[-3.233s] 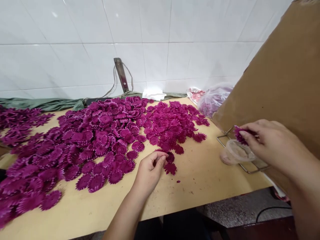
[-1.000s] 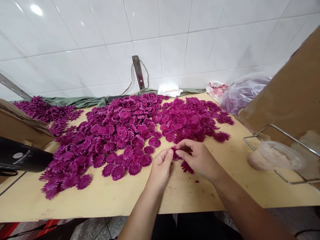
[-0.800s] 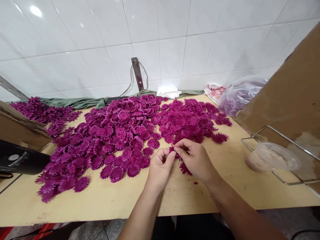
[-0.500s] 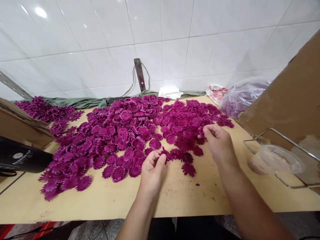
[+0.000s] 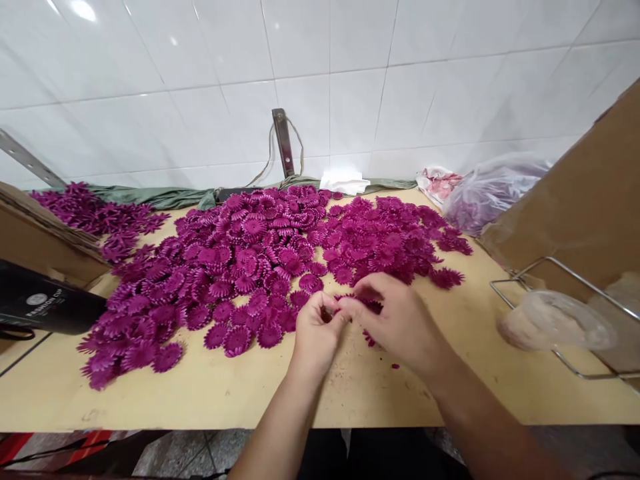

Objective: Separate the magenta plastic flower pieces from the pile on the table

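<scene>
**Left hand (image 5: pixel 316 330) and right hand (image 5: pixel 403 323) touching**

We are seeing both hands' fingertips pressing close together; we cannot tell whether they are clamping anything. Magenta flower pieces (image 5: pixel 387 243) are lying just beyond the fingers and heaping to their left.

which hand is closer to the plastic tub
Right. The right hand is to the left of the plastic tub, apart from it; the left hand is farther left.

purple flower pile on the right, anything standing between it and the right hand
Nothing visible stands between the right hand and that purple flower pile: the hand is at its near edge, partly hiding some flower pieces. The plastic tub sits farther right.
</scene>
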Tool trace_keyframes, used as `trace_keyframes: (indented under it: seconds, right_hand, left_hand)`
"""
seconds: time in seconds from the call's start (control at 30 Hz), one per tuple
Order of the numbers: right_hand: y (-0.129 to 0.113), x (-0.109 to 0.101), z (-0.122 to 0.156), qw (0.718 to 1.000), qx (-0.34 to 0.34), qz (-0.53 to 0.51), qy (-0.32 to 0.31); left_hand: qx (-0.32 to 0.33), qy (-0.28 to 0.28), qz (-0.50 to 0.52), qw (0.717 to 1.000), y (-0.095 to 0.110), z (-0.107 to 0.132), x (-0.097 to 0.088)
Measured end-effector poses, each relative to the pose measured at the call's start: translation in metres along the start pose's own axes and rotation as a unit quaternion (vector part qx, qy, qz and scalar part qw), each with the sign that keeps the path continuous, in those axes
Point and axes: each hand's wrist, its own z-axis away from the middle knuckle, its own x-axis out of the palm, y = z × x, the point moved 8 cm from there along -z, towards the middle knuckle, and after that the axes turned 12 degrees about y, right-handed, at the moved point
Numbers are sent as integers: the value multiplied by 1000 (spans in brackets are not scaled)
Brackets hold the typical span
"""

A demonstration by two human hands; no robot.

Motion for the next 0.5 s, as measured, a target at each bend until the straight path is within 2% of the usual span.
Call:
trace_keyframes:
  seconds: [0.13,0.27,0.4,0.5]
  right_hand:
    - [10,25,21,987,90,-93,-91]
    - [23,29,20,958,154,-202,-132]
    - [43,25,15,949,175,-239,-104]
    - [66,12,8,951,196,-235,-38]
  left_hand:
    - [17,-21,-49,998,1,0,1]
    - [-21,-59,-53,997,3,3,5]
    - [-13,-60,-49,997,9,2,3]
    - [-13,-37,-22,999,9,-1,-8]
